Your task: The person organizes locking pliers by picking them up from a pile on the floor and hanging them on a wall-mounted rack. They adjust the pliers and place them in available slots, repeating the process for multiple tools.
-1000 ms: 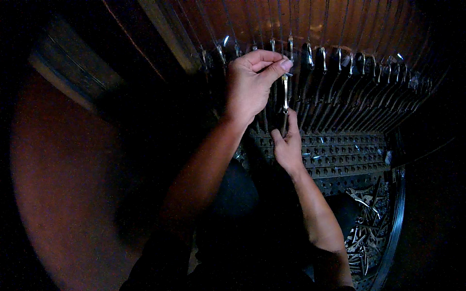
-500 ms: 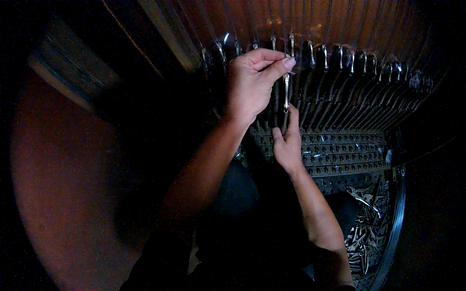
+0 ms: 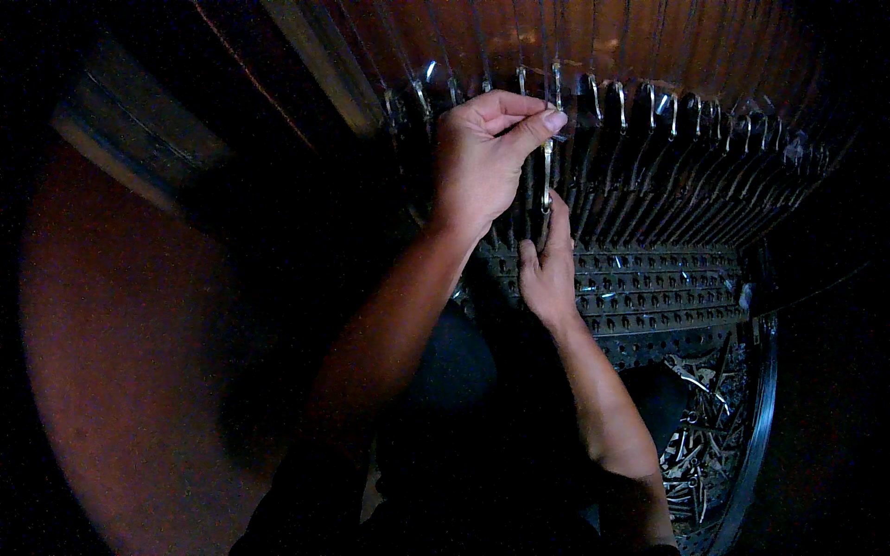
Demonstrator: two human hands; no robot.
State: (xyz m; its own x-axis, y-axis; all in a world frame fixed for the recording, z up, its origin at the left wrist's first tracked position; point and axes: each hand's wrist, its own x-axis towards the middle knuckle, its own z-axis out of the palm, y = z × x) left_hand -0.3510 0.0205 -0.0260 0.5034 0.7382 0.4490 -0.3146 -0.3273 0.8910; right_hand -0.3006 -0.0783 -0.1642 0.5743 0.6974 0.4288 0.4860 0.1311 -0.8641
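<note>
My left hand (image 3: 482,153) is closed in a pinch, thumb against fingers, at the top of a slim shiny metal hook (image 3: 547,176). A small clear scrap shows by the thumb tip; what lies between the fingertips is hidden. Just under it my right hand (image 3: 552,278) reaches up, with the index finger beside the hook's lower end and the thumb lower down. A dark thin rod (image 3: 545,227) hangs from the hook between that thumb and finger; the other fingers are hidden. Similar metal hooks (image 3: 621,107) hang in a row on both sides.
Long thin cords (image 3: 593,37) run upward before a brown surface. Dark rods (image 3: 667,199) slope down to a rack (image 3: 658,296) with rows of small pegs. Loose metal pieces (image 3: 691,463) lie in a heap at lower right, beside a curved rim (image 3: 765,408). Wooden beams (image 3: 139,120) stand at left.
Both hands stay at the same hook with almost no movement. My right hand has shifted very slightly, its index finger a little higher along the hook's lower end.
</note>
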